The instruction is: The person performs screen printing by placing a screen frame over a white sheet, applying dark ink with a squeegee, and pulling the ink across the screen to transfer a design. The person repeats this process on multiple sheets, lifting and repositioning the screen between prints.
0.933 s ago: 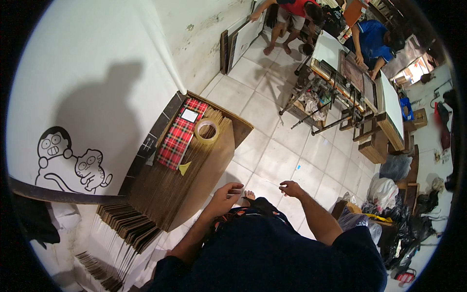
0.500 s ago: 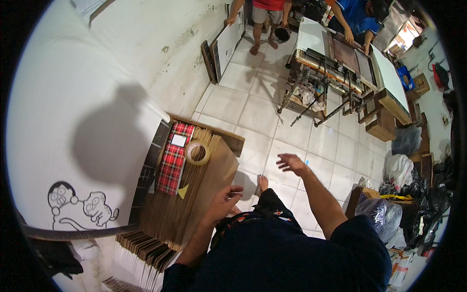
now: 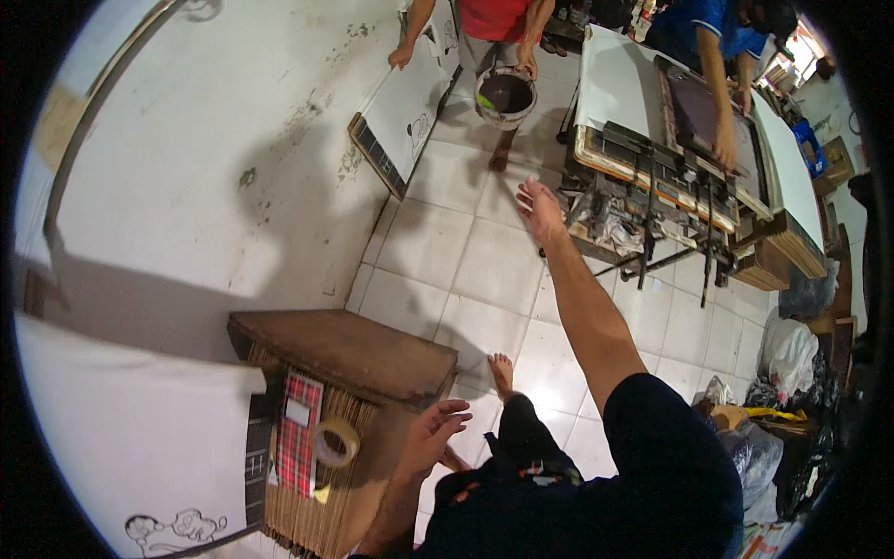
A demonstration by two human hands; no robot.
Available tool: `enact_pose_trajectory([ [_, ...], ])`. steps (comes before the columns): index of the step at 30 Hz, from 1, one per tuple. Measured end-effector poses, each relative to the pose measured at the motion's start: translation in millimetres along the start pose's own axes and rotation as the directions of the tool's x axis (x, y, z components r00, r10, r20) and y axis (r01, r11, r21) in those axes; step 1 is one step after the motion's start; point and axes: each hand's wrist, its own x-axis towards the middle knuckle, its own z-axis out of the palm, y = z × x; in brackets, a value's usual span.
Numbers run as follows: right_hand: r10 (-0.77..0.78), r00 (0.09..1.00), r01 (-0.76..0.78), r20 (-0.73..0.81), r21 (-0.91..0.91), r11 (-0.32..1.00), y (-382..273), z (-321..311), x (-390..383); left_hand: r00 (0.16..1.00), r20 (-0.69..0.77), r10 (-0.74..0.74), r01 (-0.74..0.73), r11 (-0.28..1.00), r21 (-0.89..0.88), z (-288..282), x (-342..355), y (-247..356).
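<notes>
My right hand (image 3: 542, 212) reaches ahead over the tiled floor, empty, with its fingers spread. Just beyond it a person in a red shirt holds a bucket (image 3: 506, 97) of dark liquid, a bright green thing at its inner edge. My fingers do not touch the bucket. That person's other hand grips the top edge of a white board (image 3: 407, 116) with a line drawing. Low by my body, my left hand (image 3: 434, 440) is empty, fingers half curled and apart. It is nearest a stack of brown boards (image 3: 346, 466) carrying a red plaid notebook (image 3: 302, 433) and a tape roll (image 3: 336, 443).
A wheeled work table (image 3: 643, 163) with a framed screen (image 3: 694, 107) stands at the far right, where a person in blue leans over it. Plastic bags (image 3: 790, 354) pile up along the right side. A wooden slab (image 3: 345, 349) juts out beside the stack.
My right hand has stretched farther ahead, and I have stepped forward. The person in red is closer, with the bucket now in front and the board lifted. My left hand stays low and empty.
</notes>
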Motion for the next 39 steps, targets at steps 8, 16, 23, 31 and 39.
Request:
enact_pose_trajectory([
  [8, -0.103, 0.975, 0.086, -0.196, -0.094, 0.992, -3.0, 38.5, 128.5, 0.993, -0.120, 0.018, -0.009, 0.997, 0.078, -3.5, 172.8, 49.6],
  [16, -0.123, 0.990, 0.125, -0.065, 0.028, 0.992, -4.3, 36.2, 19.6, 0.963, -0.174, 0.204, -0.228, 0.966, -0.125, 2.9, 318.9, 98.3],
  [23, -0.103, 0.980, 0.110, 0.172, -0.031, 0.993, -37.1, -5.6, -89.8, 0.785, -0.383, 0.487, -0.529, 0.849, -0.003, -6.3, 331.6, 156.8],
  [31, 0.182, 0.878, 0.049, 0.444, -0.460, 0.887, -92.1, -84.6, -243.3, 0.898, -0.346, 0.272, -0.183, 0.946, 0.269, 38.7, 123.4, 117.7],
  [39, 0.644, 0.384, 0.278, 0.662, -0.748, 0.603, -101.8, -100.7, -367.7, 0.482, -0.788, 0.383, -0.697, 0.713, -0.080, 155.6, -127.8, -83.1],
])
